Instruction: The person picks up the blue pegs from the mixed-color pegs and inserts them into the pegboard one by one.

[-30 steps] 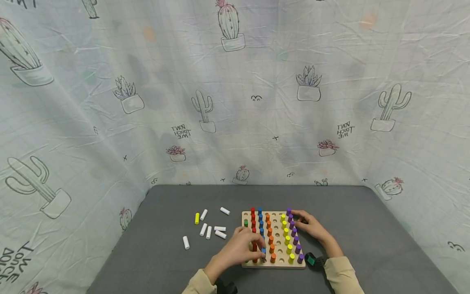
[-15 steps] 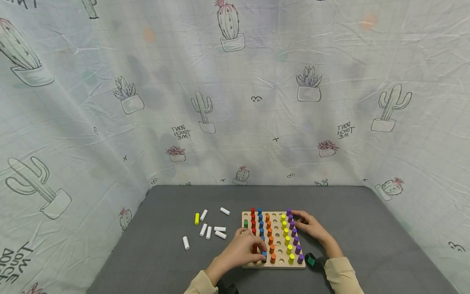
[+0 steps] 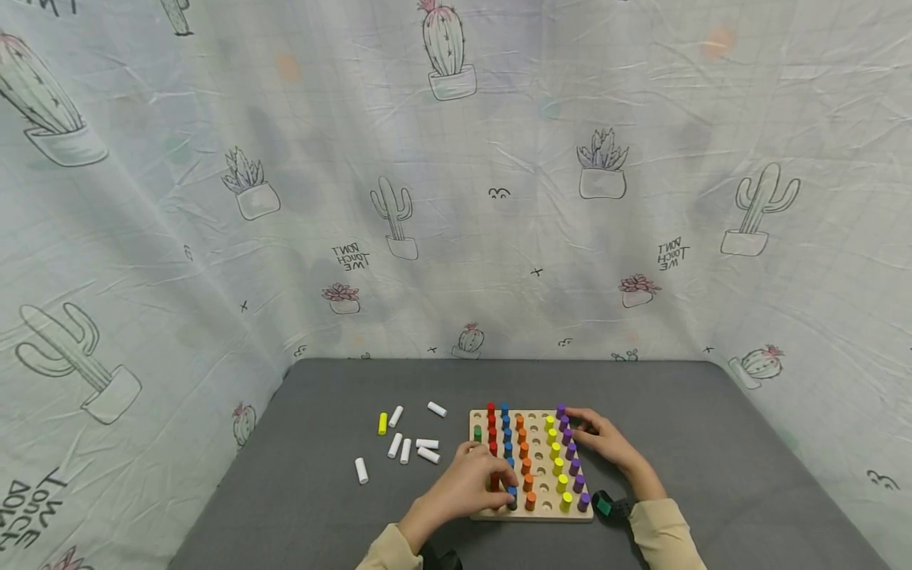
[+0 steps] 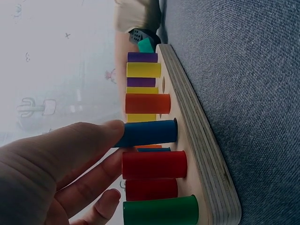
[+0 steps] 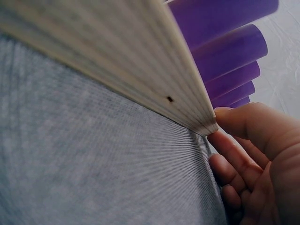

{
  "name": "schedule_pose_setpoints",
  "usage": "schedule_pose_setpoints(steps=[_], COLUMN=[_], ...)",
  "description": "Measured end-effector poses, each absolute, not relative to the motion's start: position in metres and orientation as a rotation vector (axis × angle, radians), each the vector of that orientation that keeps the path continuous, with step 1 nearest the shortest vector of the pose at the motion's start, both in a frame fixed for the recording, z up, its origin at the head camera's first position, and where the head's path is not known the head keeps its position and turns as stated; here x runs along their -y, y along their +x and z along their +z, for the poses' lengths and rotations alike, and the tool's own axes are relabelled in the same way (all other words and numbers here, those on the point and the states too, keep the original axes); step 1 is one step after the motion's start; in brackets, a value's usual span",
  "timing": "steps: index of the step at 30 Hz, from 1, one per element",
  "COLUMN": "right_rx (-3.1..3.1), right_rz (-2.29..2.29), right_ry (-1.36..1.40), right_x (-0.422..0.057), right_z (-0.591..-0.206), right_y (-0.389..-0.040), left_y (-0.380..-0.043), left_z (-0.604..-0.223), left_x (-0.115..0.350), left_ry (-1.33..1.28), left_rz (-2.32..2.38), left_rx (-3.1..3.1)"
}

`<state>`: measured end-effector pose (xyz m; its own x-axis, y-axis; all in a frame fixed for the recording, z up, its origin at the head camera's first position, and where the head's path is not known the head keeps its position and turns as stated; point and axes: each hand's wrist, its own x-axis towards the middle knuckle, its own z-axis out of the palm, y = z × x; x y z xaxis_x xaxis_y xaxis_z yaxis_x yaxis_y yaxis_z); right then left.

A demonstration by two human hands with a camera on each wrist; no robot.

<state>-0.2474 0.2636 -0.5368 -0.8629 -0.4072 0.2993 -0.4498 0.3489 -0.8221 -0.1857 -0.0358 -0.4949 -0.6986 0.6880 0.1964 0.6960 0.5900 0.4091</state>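
A wooden pegboard (image 3: pixel 492 515) lies on the table, with rows of coloured pegs standing in it. My left hand (image 3: pixel 470 481) pinches a blue peg (image 4: pixel 152 132) between thumb and fingers at the near end of the blue row. The peg's base meets the board, seemingly at its hole. Beside it stand a red peg (image 4: pixel 154 164), a green peg (image 4: pixel 161 210) and an orange peg (image 4: pixel 147 103). My right hand (image 3: pixel 606 438) holds the board's far right corner, thumb and index finger against its edge, beside the purple pegs (image 5: pixel 232 47).
Several white pegs (image 3: pixel 361 471) and one yellow peg (image 3: pixel 382 423) lie loose on the grey table (image 3: pixel 306 507), left of the board. One column of holes (image 3: pixel 540 472) between the orange and yellow rows holds no pegs. A printed curtain (image 3: pixel 456 237) hangs behind the table.
Over the last second my left hand has shifted slightly to the right and nearer with the blue peg, then stayed put. My right hand and the loose pegs have not moved.
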Motion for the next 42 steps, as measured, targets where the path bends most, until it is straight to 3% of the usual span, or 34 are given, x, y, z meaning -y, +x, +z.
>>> schedule_pose_setpoints(steps=[16,28,42], right_rx=[2.550,2.556,2.579], right_rz=[1.580,1.577,1.555], right_ry=[0.799,0.773,0.787], right_x=[-0.263,-0.273,-0.272], right_z=[-0.534,-0.562,-0.555], right_y=[-0.246,-0.263,-0.260], left_y=[-0.185,-0.185,-0.188], left_z=[-0.496,-0.500,-0.496], left_x=[0.033,0.031,0.037], left_ry=[-1.209,-1.228,-1.234], left_rz=[-0.701,-0.705,-0.764], left_rx=[2.788,2.788,2.789])
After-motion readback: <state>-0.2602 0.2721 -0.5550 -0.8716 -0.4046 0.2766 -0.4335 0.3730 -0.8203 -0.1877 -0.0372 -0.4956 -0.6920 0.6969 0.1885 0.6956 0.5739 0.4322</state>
